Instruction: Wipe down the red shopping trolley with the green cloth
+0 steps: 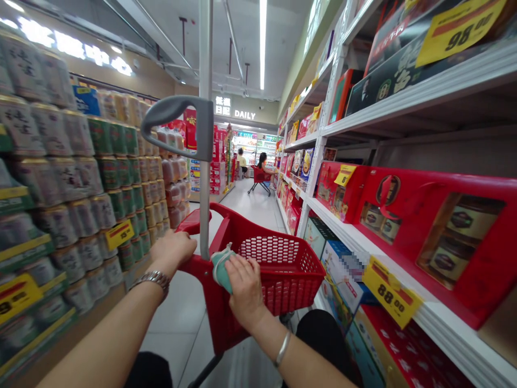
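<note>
Though apart, left hand (176, 249) around smooth plastic cart handle (196, 265), right hand (247, 285) around rumply green cloth (220, 271).

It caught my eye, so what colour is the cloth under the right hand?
The cloth is teal green with whitish edging; best seen in the head view.
</note>
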`<state>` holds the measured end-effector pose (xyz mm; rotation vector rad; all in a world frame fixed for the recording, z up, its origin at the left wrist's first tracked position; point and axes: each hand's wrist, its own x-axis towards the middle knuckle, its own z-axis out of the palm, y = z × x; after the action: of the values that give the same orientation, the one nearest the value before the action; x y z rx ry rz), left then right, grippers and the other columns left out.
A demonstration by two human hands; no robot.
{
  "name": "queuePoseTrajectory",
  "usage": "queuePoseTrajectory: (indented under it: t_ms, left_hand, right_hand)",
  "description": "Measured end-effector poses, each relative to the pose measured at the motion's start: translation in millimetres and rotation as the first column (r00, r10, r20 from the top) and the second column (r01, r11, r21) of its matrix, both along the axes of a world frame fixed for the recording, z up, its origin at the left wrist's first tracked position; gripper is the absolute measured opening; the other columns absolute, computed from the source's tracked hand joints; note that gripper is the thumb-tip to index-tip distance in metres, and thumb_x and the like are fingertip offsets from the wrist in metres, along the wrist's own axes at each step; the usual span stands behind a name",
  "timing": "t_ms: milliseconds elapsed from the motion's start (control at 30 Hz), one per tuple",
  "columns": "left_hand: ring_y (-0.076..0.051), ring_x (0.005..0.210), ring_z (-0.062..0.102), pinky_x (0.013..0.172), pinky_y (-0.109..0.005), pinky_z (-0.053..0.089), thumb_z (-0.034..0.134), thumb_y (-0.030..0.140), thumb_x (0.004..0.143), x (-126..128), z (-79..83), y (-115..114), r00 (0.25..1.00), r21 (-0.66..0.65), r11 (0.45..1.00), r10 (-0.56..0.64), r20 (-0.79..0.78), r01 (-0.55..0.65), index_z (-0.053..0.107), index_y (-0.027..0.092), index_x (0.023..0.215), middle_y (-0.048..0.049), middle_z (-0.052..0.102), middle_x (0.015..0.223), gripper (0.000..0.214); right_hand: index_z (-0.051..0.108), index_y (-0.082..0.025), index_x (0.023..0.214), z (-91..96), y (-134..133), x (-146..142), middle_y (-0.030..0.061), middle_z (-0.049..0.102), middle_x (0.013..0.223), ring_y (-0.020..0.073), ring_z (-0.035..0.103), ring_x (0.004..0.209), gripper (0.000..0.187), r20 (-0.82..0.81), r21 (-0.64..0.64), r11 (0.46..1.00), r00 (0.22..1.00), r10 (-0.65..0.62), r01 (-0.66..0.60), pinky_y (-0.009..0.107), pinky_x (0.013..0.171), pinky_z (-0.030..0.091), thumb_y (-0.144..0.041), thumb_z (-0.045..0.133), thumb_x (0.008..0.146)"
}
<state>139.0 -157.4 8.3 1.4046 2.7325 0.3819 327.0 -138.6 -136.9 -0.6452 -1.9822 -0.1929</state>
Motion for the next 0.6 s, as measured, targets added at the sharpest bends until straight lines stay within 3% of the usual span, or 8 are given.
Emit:
queuePoseTrajectory:
  t_ms: [167, 400, 600]
  left_hand:
    - [-0.040, 0.116, 0.062, 0.097, -0.049, 0.050, 0.037, 0.040, 0.084, -6.5, 0.5, -0.7, 1.000, 0.002, 1.000, -0.021, 0.004, 0.021, 0.076, 0.017, 0.109, -0.0228, 0.060, 0.134, 0.051]
    - [-0.041, 0.121, 0.059, 0.098, -0.049, 0.048, 0.034, 0.039, 0.086, -16.0, 1.0, 2.5, 0.999, -0.025, 0.999, -0.026, 0.020, 0.027, 0.074, 0.016, 0.112, -0.0225, 0.061, 0.134, 0.053]
    - [-0.037, 0.115, 0.063, 0.095, -0.047, 0.051, 0.039, 0.036, 0.082, -30.7, 1.9, 11.7, 1.000, -0.049, 0.998, -0.027, 0.010, 0.027, 0.076, 0.020, 0.108, -0.0187, 0.064, 0.130, 0.047]
  right_hand:
    - [0.061, -0.018, 0.131, -7.1, 4.2, -3.1, 0.0122, 0.068, 0.132, 0.0232, 0.053, 0.130, 0.050, 0.039, 0.005, 1.000, 0.999, -0.017, 0.016, 0.045, 0.112, 0.027, -0.005, 0.052, 0.083]
    - [0.060, -0.018, 0.132, -20.5, 28.8, 21.3, 0.0118, 0.067, 0.133, 0.0233, 0.054, 0.127, 0.056, 0.122, -0.040, 0.995, 0.989, -0.085, 0.091, 0.043, 0.108, 0.029, -0.003, 0.053, 0.078]
    - [0.059, -0.019, 0.134, -37.0, 50.8, 37.3, 0.0115, 0.068, 0.132, 0.0228, 0.054, 0.127, 0.058, 0.106, 0.040, 0.995, 0.990, -0.094, 0.091, 0.043, 0.108, 0.027, 0.000, 0.050, 0.079]
